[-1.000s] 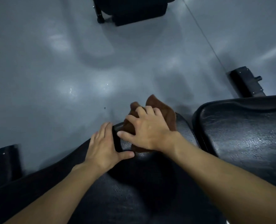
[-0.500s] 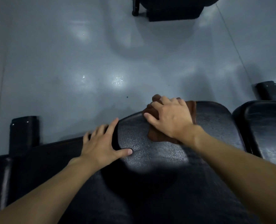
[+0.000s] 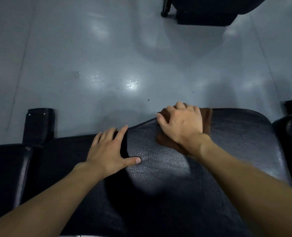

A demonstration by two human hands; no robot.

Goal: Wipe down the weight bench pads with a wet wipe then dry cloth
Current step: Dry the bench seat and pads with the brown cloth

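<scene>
A brown cloth lies folded on a black, textured weight bench pad, at the pad's far edge and a little right of the middle of the view. The right hand covers most of it. The palm presses down, the thumb sticks out to the left, and the fingers bend over the cloth where the pad drops away. The fingertips are hidden past that edge, so the hand appears to clutch the cloth rather than only press it.

The pad's long axis runs left to right across the scene. From the cloth, most of the pad lies nearer and to the right, with a glossy patch just near and left of it. A stroke along the length, or one pulled back toward the near side, would likely come next, and the right hand is the one placed to make it.

The left hand rests flat on the same pad, left of the cloth and nearer, holding nothing. Its fingers are spread and its thumb stretches right.

A second pad lies just to the right and a third pad to the left. A shiny grey floor lies beyond the pads.
</scene>
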